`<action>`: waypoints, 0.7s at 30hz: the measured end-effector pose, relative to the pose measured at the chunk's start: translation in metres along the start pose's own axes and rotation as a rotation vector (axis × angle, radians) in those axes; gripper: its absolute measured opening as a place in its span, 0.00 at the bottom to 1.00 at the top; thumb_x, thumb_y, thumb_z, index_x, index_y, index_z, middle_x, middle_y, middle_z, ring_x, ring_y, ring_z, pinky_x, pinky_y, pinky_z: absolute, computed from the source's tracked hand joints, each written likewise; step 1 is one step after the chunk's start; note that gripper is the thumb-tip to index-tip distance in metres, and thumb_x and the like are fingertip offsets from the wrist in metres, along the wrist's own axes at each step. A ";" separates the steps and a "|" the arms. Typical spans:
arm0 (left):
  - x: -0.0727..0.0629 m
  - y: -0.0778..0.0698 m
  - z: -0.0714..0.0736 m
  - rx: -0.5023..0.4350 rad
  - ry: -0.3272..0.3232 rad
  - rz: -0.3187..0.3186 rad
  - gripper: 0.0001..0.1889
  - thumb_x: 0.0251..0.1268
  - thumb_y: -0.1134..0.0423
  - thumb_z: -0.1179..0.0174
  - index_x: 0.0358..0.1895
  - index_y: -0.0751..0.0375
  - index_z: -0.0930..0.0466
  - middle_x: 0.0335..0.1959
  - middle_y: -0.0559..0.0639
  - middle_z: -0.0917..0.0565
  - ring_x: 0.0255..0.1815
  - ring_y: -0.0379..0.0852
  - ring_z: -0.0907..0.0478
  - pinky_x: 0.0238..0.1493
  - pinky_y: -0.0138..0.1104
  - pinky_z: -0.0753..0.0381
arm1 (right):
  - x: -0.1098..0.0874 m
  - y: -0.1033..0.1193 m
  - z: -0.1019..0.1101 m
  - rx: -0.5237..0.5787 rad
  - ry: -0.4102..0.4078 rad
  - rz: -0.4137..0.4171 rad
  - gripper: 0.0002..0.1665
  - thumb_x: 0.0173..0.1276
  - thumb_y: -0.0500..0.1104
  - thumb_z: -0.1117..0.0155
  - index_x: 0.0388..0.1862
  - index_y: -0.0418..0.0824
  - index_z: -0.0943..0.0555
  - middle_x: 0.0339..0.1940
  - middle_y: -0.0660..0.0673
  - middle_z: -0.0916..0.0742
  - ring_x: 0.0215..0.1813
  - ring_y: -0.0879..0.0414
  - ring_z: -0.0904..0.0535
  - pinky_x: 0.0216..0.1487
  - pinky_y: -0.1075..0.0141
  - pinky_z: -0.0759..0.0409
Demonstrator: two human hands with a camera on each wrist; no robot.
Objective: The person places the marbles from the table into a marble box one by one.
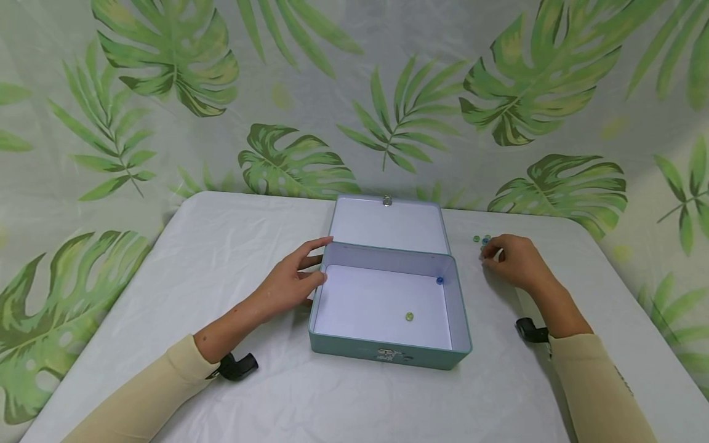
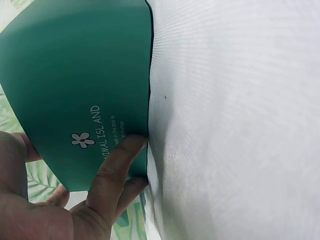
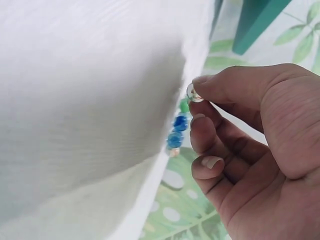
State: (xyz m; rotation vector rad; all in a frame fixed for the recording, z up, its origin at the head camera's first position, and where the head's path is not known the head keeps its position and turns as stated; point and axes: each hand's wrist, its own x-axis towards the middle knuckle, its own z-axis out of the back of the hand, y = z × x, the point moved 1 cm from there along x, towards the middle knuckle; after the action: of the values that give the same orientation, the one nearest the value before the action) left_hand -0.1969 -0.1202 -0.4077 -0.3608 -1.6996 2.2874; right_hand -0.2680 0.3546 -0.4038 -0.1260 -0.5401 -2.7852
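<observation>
My left hand (image 1: 285, 284) grips the left side of an open green tin box (image 1: 382, 359). In the left wrist view, its fingers (image 2: 107, 182) lie against the printed outer wall while the thumb reaches over the rim. Beyond the box's right side, my right hand (image 1: 515, 261) pinches a clear glass marble (image 3: 194, 93) between thumb and forefinger. Blue marbles (image 3: 179, 123) and a green marble (image 3: 184, 106) show just past those fingertips. Inside the box lie a yellow-green marble (image 1: 409, 316) and a blue marble (image 1: 440, 280).
The box's hinged lid (image 1: 390, 224) lies back toward the leaf-print backdrop (image 1: 299, 163); a metal clasp (image 1: 387, 200) sits on its far edge. Another green marble (image 1: 476, 239) is on the white-covered table (image 1: 238, 227), left of the small cluster by my right hand.
</observation>
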 end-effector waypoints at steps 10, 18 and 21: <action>-0.001 0.000 0.000 -0.002 -0.003 0.002 0.35 0.76 0.63 0.44 0.82 0.31 0.38 0.80 0.56 0.31 0.74 0.61 0.25 0.44 0.52 0.10 | -0.003 0.027 0.014 0.017 -0.043 0.086 0.04 0.68 0.34 0.28 0.41 0.37 0.10 0.40 0.43 0.11 0.35 0.52 0.22 0.35 0.57 0.24; -0.001 -0.001 0.000 0.003 -0.006 0.006 0.35 0.76 0.63 0.44 0.82 0.31 0.38 0.80 0.57 0.31 0.75 0.61 0.25 0.45 0.52 0.11 | -0.009 0.050 0.024 0.022 -0.080 0.148 0.05 0.68 0.33 0.28 0.41 0.40 0.10 0.39 0.46 0.11 0.35 0.54 0.21 0.35 0.60 0.24; -0.001 -0.001 0.000 0.005 -0.006 0.005 0.35 0.76 0.63 0.44 0.82 0.31 0.38 0.80 0.57 0.31 0.75 0.61 0.25 0.45 0.52 0.10 | -0.011 0.060 0.027 0.027 -0.091 0.178 0.06 0.68 0.33 0.28 0.41 0.41 0.10 0.39 0.49 0.11 0.34 0.55 0.22 0.35 0.60 0.23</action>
State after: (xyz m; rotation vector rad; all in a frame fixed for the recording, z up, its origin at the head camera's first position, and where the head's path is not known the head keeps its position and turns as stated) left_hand -0.1958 -0.1200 -0.4072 -0.3580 -1.6975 2.2974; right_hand -0.2381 0.3153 -0.3594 -0.2821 -0.5588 -2.6085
